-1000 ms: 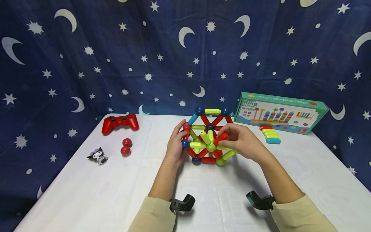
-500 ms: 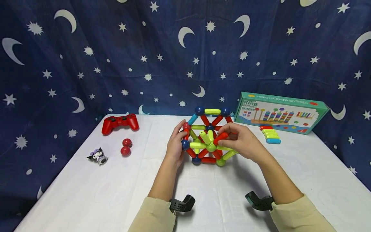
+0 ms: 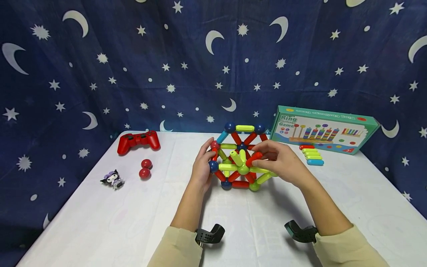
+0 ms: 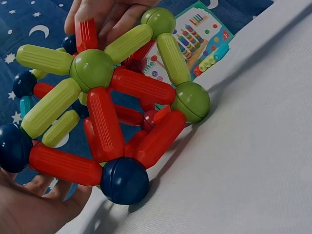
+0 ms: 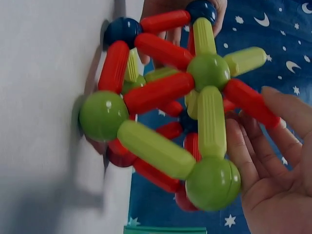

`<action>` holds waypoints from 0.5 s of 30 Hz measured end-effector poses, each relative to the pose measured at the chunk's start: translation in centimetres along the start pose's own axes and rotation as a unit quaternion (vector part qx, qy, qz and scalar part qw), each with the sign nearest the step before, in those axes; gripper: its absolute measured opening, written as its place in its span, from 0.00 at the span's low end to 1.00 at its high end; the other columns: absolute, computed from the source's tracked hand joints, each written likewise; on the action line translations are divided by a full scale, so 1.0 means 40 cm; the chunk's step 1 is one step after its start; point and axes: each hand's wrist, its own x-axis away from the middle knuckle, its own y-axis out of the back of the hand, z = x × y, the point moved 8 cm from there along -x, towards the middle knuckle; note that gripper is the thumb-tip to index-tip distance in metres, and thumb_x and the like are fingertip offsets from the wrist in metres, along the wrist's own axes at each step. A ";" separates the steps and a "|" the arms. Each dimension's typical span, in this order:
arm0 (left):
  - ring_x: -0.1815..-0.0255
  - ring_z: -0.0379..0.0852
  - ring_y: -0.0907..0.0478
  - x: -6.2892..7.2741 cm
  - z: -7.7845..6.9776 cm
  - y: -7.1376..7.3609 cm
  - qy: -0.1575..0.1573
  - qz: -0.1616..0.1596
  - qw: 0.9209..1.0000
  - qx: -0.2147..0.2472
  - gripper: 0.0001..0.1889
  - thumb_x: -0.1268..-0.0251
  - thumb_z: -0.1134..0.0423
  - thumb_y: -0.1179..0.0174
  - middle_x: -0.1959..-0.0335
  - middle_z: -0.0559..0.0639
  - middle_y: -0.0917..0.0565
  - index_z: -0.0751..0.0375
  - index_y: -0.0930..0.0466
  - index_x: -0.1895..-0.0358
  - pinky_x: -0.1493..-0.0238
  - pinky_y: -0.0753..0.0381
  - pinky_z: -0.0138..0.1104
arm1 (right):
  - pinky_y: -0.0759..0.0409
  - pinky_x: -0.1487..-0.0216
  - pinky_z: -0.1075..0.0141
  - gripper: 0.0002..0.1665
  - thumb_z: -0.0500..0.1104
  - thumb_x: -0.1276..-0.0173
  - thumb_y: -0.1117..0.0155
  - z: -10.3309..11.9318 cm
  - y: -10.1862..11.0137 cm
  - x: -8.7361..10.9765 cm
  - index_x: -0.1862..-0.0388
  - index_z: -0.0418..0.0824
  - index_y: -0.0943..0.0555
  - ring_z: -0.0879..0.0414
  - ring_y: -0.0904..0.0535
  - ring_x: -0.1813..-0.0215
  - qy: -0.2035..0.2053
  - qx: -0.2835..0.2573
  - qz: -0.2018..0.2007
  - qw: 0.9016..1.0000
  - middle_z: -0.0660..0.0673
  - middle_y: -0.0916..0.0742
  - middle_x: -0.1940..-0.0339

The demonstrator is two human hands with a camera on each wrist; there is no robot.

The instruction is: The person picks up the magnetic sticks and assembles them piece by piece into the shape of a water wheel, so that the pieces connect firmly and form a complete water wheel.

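Observation:
A hollow frame of magnetic sticks and balls [image 3: 240, 184] stands upright on the table, in red, lime green, light blue and dark blue. My left hand [image 3: 201, 168] grips its left side, around the red stick between a red ball [image 3: 215, 145] and a dark blue ball [image 3: 213, 166]. Thumb and fingers of my right hand [image 3: 285, 163] pinch the free end of a red magnetic stick [image 5: 251, 103]. Its other end meets the front green ball [image 5: 208, 72], from which two lime sticks also point upward. The left wrist view shows the green ball [image 4: 91, 70] with sticks radiating from it.
Several loose sticks [image 3: 311, 156] lie in a row at the right, before a Ring Challenge Game box [image 3: 323, 129]. To the left are a red game controller [image 3: 138, 142], two red balls [image 3: 145, 173] and a small figurine [image 3: 113, 180]. A starry curtain [image 3: 186, 66] hangs behind the table.
My right hand has shifted very slightly to the right while still pinching the red stick. The frame and my left hand have stayed put.

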 end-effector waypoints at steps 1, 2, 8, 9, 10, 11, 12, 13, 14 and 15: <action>0.26 0.55 0.33 0.000 0.001 0.000 0.001 -0.001 1.000 0.000 0.28 0.25 0.63 0.54 0.22 0.51 0.33 0.38 0.29 0.25 0.22 0.34 0.51 | 0.17 0.43 0.59 0.26 0.51 0.31 0.27 -0.001 0.007 0.005 0.38 0.43 0.19 0.50 0.15 0.47 0.003 -0.003 -0.004 1.000 0.43 0.13 0.45; 0.27 0.54 0.33 0.000 0.001 0.000 0.002 -0.002 1.000 0.000 0.28 0.25 0.63 0.53 0.22 0.51 0.33 0.38 0.29 0.25 0.22 0.34 0.50 | 0.17 0.43 0.61 0.26 0.52 0.30 0.28 -0.003 0.015 0.009 0.37 0.42 0.19 0.50 0.15 0.46 0.006 -0.007 -0.009 1.000 0.43 0.13 0.45; 0.30 0.54 0.32 -0.002 -0.004 0.002 -0.002 -0.002 1.000 -0.003 0.28 0.25 0.63 0.53 0.23 0.51 0.31 0.39 0.28 0.25 0.23 0.34 0.51 | 0.14 0.50 0.70 0.24 0.48 0.23 0.35 -0.034 0.073 0.031 0.38 0.33 0.21 0.56 0.12 0.52 0.033 -0.080 -0.053 0.995 0.45 0.12 0.48; 0.31 0.54 0.32 -0.002 -0.005 0.003 -0.004 -0.001 1.000 -0.005 0.28 0.25 0.64 0.53 0.23 0.51 0.31 0.40 0.29 0.25 0.23 0.34 0.51 | 0.13 0.51 0.70 0.23 0.47 0.23 0.36 -0.044 0.083 0.034 0.39 0.32 0.22 0.57 0.12 0.52 0.036 -0.091 -0.061 0.993 0.47 0.12 0.49; 0.31 0.55 0.32 -0.003 -0.006 0.004 -0.005 -0.001 1.000 -0.005 0.28 0.25 0.64 0.53 0.23 0.51 0.31 0.41 0.29 0.25 0.23 0.34 0.51 | 0.13 0.52 0.70 0.23 0.47 0.22 0.37 -0.056 0.094 0.037 0.39 0.31 0.22 0.60 0.13 0.53 0.036 -0.096 -0.069 0.992 0.49 0.12 0.50; 0.32 0.55 0.32 -0.004 -0.006 0.005 -0.006 0.000 1.000 -0.007 0.28 0.25 0.64 0.53 0.23 0.52 0.31 0.41 0.29 0.25 0.24 0.34 0.51 | 0.13 0.52 0.69 0.22 0.46 0.22 0.37 -0.069 0.106 0.041 0.40 0.31 0.22 0.62 0.13 0.52 0.033 -0.098 -0.079 0.992 0.53 0.12 0.51; 0.32 0.55 0.32 -0.005 -0.006 0.005 -0.007 0.001 1.000 -0.010 0.28 0.25 0.64 0.54 0.23 0.52 0.31 0.41 0.29 0.25 0.24 0.33 0.51 | 0.13 0.53 0.70 0.21 0.46 0.22 0.37 -0.085 0.117 0.043 0.40 0.31 0.22 0.63 0.14 0.53 0.028 -0.095 -0.088 0.991 0.56 0.12 0.52; 0.32 0.55 0.32 -0.006 -0.005 0.005 -0.007 0.002 1.000 -0.011 0.28 0.25 0.64 0.54 0.23 0.52 0.31 0.41 0.29 0.25 0.24 0.33 0.51 | 0.13 0.54 0.71 0.21 0.47 0.22 0.37 -0.103 0.130 0.047 0.41 0.32 0.22 0.66 0.14 0.53 0.018 -0.088 -0.095 0.991 0.59 0.13 0.53; 0.32 0.55 0.32 -0.007 -0.004 0.005 -0.007 0.003 1.000 -0.013 0.28 0.25 0.63 0.54 0.23 0.52 0.32 0.42 0.29 0.25 0.24 0.33 0.50 | 0.13 0.54 0.72 0.20 0.47 0.22 0.37 -0.122 0.143 0.050 0.41 0.33 0.21 0.68 0.15 0.54 0.009 -0.080 -0.104 0.991 0.63 0.13 0.55; 0.32 0.55 0.32 -0.008 -0.003 0.006 -0.006 0.003 1.000 -0.014 0.28 0.24 0.63 0.54 0.23 0.53 0.32 0.42 0.29 0.24 0.24 0.32 0.50 | 0.14 0.55 0.72 0.20 0.46 0.22 0.37 -0.142 0.157 0.053 0.42 0.34 0.21 0.70 0.15 0.55 0.000 -0.072 -0.112 0.991 0.65 0.14 0.56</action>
